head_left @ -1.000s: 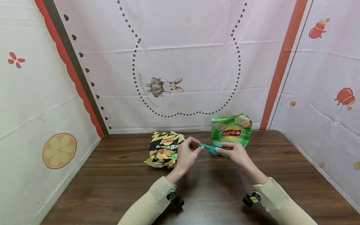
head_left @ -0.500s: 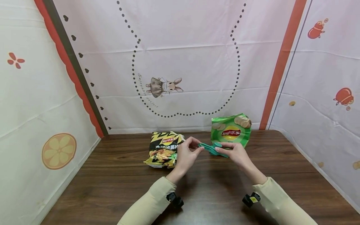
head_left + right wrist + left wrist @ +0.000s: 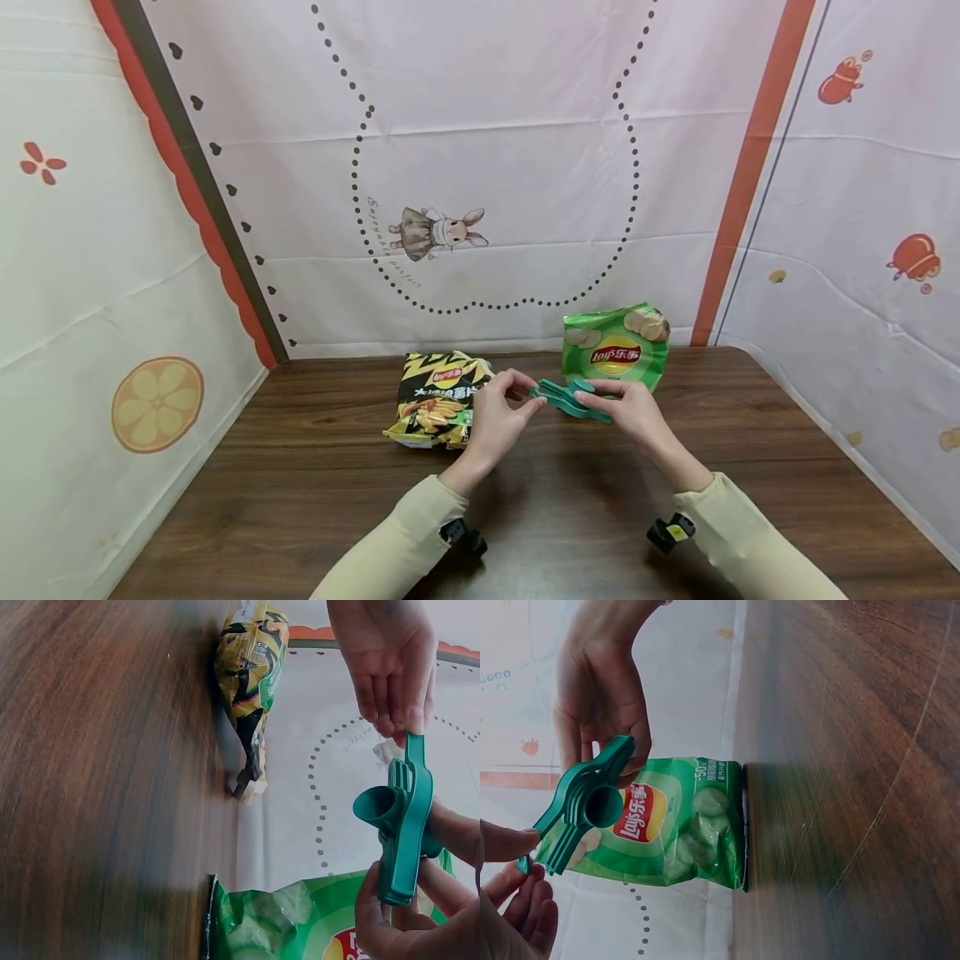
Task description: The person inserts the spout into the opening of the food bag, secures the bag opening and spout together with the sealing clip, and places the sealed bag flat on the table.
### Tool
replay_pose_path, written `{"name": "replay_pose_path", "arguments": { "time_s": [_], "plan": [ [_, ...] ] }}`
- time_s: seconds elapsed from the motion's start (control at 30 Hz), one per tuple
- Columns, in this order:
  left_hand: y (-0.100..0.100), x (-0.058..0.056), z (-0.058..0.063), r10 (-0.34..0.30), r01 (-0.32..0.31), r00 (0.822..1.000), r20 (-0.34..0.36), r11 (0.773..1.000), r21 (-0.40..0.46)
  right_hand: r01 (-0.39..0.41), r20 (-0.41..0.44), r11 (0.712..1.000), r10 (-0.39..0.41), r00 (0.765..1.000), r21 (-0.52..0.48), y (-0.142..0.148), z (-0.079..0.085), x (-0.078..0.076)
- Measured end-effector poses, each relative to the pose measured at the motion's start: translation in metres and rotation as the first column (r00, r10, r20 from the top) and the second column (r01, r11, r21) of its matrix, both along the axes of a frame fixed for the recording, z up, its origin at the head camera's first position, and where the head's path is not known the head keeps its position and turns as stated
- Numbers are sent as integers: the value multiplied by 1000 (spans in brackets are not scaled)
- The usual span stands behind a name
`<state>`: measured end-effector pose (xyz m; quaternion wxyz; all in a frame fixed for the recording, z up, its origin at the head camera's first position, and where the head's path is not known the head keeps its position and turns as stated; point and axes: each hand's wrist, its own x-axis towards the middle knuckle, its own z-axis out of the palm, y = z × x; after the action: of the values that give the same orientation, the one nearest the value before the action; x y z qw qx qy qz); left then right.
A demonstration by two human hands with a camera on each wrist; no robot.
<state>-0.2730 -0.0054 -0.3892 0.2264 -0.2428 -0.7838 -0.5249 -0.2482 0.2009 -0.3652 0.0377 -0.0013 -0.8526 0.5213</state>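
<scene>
A teal-green plastic bag clip (image 3: 564, 398) with a funnel-like round spout (image 3: 604, 807) is held above the table between both hands. My left hand (image 3: 498, 417) pinches one end between thumb and fingertips. At the other end, thumb and fingers of my right hand (image 3: 636, 410) grip the clip beside the spout. In the left wrist view, the clip's two arms stand slightly apart at the left-hand end. Behind the clip, a green Lay's chip bag (image 3: 621, 350) stands upright. A black-and-yellow Lay's chip bag (image 3: 431, 398) is left of my left hand, which partly covers it.
The brown wood-grain table (image 3: 315, 500) stretches under both forearms. A white printed cloth (image 3: 495, 167) rises behind its far edge, with more cloth along both sides. Each cream sleeve has a small black camera (image 3: 670, 532) near the wrist.
The clip's arms have spread a little at the left-hand end, and my left fingers have shifted slightly downward with it. My right hand and both chip bags look the same.
</scene>
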Motion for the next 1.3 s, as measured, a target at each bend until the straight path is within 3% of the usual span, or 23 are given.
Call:
{"name": "replay_pose_path", "arguments": {
  "time_s": [0.53,0.8,0.93,1.3],
  "plan": [
    [0,6,0,-82,86,991,109,996,-31,-14,23,1000,14,1000,22,3,-2,6],
    [0,8,-2,-166,179,966,197,983,-50,-47,40,999,46,998,5,8,-7,8],
    [-2,7,-3,-206,215,952,226,977,-16,-63,48,998,64,997,-12,9,-8,8],
    [-4,6,-8,-207,216,941,269,976,-4,-130,65,991,131,989,-25,10,-11,9]
  ]
}}
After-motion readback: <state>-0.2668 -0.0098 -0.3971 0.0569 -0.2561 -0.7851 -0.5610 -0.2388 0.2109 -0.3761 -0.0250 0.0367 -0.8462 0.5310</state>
